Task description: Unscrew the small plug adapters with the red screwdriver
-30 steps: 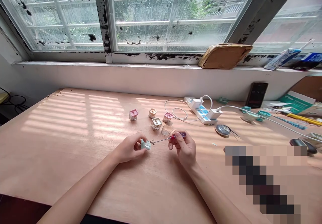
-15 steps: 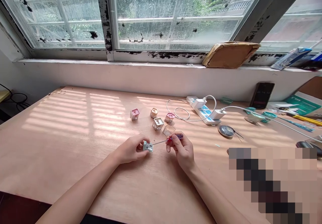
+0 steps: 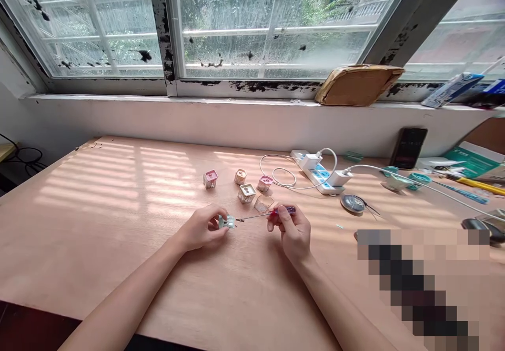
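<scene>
1. The left hand has its fingers closed around a pale green block, pinching it just above the counter, or perhaps against it; the contact underneath cannot be made out. The block's detailed side faces right, towards the other hand.

2. The right hand grips a screwdriver by its handle, thumb along the top, with the shaft pointing left at the block.

3. At the screwdriver's tip is a small dark piece, just to the right of the block. Whether the tip carries it or it lies on the counter behind is too small to tell.

4. The step in hand appears to be fine work with the screwdriver at the block's exposed side; at this instant the tip looks apart from it.

5. The next move, I judge, calls for a firm left pinch, the detailed side turned squarely to the shaft, and a slow, light approach so that the tip does not slip.

6. Beyond the hands stand a cream-topped block, a brown-topped block and two pink-topped blocks, with a clear frame near the screwdriver handle.
</scene>
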`<state>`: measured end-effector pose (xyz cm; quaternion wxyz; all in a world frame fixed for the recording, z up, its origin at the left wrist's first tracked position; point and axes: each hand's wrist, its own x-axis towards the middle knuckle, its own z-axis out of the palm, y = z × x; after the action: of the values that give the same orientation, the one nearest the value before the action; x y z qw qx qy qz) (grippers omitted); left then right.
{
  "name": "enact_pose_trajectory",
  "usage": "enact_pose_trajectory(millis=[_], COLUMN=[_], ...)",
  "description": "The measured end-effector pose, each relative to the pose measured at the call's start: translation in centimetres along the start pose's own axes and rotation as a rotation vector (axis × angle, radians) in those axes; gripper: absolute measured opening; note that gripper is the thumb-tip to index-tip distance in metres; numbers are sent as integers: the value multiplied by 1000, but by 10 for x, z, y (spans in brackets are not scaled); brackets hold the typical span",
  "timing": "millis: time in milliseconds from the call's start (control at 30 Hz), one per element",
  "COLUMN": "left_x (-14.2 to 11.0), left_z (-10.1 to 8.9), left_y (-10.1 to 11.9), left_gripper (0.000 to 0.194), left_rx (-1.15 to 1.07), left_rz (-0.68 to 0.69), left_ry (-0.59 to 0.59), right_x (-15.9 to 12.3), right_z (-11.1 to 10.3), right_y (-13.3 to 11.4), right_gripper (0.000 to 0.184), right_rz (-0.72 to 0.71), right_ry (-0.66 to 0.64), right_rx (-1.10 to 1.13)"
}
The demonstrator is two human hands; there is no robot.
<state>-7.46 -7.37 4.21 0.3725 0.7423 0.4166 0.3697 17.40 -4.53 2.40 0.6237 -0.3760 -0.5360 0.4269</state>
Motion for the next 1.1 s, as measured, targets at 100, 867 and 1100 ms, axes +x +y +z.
enact_pose_trajectory(millis=[100,867,1100], left_x=[0,0,1], left_z=[-2,-1,-1], left_y=[-4,-2,0], left_gripper=[13,9,9], left_rx=[-25,-8,-21], left_rz=[-21,1,0], left_ry=[44,12,15], right_x=[3,5,2], right_z=[-3,-6,-3], right_y=[4,8,9], right_gripper=[37,42,42], right_rz=[2,-27,22], right_ry=[30,33,-80], right_rx=[-20,-231,-186])
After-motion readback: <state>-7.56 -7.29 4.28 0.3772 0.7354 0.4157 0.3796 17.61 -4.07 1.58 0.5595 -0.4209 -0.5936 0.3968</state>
